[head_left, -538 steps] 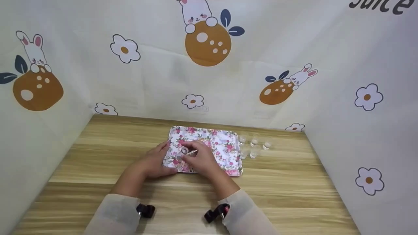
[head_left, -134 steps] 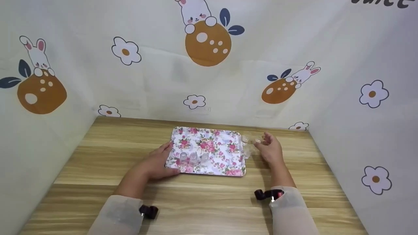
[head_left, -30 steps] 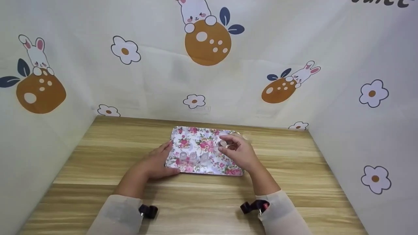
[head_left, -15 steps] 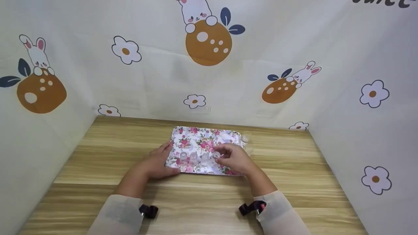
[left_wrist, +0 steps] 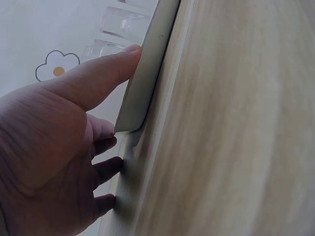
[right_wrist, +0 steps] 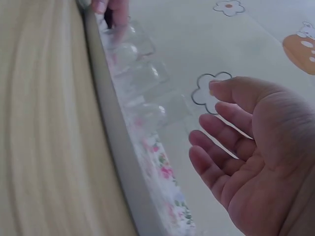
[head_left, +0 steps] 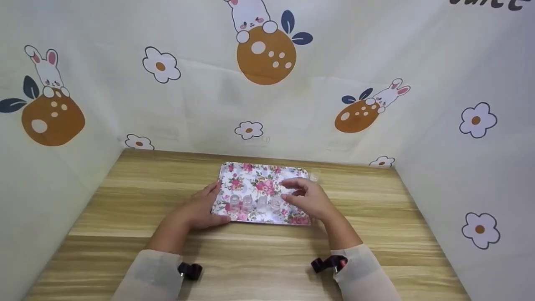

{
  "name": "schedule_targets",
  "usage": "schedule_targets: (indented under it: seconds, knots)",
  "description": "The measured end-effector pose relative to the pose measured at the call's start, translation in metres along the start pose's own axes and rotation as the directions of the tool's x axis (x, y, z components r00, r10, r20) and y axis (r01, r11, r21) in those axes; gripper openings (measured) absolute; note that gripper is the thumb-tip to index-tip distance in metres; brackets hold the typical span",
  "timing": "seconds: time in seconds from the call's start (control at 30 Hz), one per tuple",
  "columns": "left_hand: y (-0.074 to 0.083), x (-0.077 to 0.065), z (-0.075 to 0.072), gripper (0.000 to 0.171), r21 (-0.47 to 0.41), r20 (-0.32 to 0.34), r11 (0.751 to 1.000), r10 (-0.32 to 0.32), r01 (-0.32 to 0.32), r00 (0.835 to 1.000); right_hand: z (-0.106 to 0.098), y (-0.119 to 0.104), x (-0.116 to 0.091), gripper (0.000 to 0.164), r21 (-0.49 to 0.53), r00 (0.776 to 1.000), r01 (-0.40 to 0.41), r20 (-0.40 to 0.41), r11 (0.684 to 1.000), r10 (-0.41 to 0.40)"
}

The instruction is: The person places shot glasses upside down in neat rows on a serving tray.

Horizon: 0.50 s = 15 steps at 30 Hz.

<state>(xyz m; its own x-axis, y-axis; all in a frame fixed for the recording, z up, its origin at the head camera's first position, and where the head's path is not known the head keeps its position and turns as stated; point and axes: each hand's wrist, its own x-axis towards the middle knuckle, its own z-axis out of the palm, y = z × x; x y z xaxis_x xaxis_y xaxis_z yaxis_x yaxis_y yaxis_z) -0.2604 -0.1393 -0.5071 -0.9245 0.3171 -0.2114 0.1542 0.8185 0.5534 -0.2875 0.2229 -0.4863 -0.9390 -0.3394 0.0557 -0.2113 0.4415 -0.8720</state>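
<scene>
A floral tray (head_left: 288, 215) lies on the wooden table, with a row of several small clear shot glasses (head_left: 247, 202) standing along its front part. My left hand (head_left: 201, 209) holds the tray's front left corner: in the left wrist view the thumb (left_wrist: 106, 73) lies against the front rim and the forefinger meets the corner. Over the right half of the tray my right hand (head_left: 307, 198) hovers with nothing in it, thumb and fingers apart. The rightmost glass in the row (head_left: 276, 202) stands just left of its fingertips. The right wrist view shows the fingers loosely bent, away from the glasses (right_wrist: 162, 110).
Another clear glass (head_left: 314, 177) stands on the table (head_left: 250, 259) just beyond the tray's back right corner. My right hand hides part of the tray's right edge. A printed cloth (head_left: 200, 104) closes off the back and both sides.
The right hand carried a shot glass leftward over the tray, set it at the right end of the row and let go, then drew slightly up and right. The left hand stayed put.
</scene>
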Motion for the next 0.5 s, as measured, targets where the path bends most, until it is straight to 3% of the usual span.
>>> schedule_targets:
  seconds: [0.2, 0.33, 0.5]
  knots:
    - [-0.002, 0.0, 0.001, 0.119, -0.002, -0.007, 1.0, 0.012, -0.012, 1.0, -0.036, 0.009, -0.01, 0.049, 0.034, 0.994, -0.036, -0.097, 0.999, 0.039]
    - [-0.002, 0.0, 0.001, 0.119, 0.002, -0.005, 1.0, 0.008, -0.008, 1.0, -0.058, 0.022, -0.016, 0.053, 0.0, 0.986, -0.045, -0.16, 0.999, 0.045]
    - [-0.002, 0.0, 0.001, 0.119, 0.003, 0.0, 1.0, 0.006, -0.006, 1.0, -0.074, 0.035, -0.02, 0.053, -0.026, 0.977, -0.064, -0.205, 0.998, 0.057]
